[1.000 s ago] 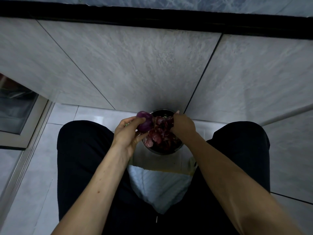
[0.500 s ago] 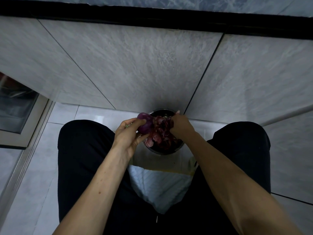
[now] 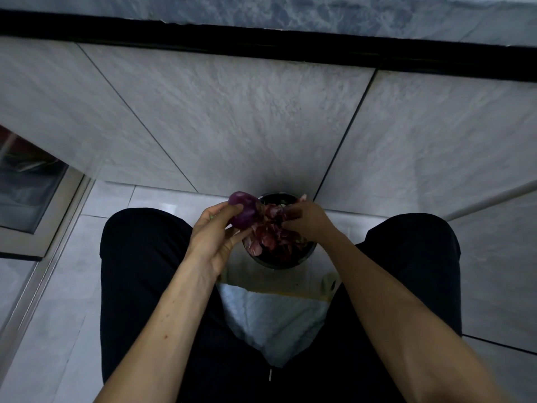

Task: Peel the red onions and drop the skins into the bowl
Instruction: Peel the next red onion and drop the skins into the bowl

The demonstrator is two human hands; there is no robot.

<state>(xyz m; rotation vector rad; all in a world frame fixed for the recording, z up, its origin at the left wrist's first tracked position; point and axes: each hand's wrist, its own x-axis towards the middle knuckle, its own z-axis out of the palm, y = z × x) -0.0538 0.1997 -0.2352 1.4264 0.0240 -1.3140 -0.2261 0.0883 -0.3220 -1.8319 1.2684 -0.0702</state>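
Both bare forearms reach forward from the bottom edge, converging between the knees. Left hand [image 3: 216, 232] is palm-up, thumb and fingers curled round an onion [image 3: 243, 212]. Right hand [image 3: 308, 221] is knuckles-up beside it, fingers bent down over skins [image 3: 271, 232]; whether it pinches any, cannot tell.

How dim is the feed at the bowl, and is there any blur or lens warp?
Head view: dim overall; the bowl sits in shadow against the wall, its skins dark; the onion in the left hand reads sharp; wide-angle bending curves the black strip above.
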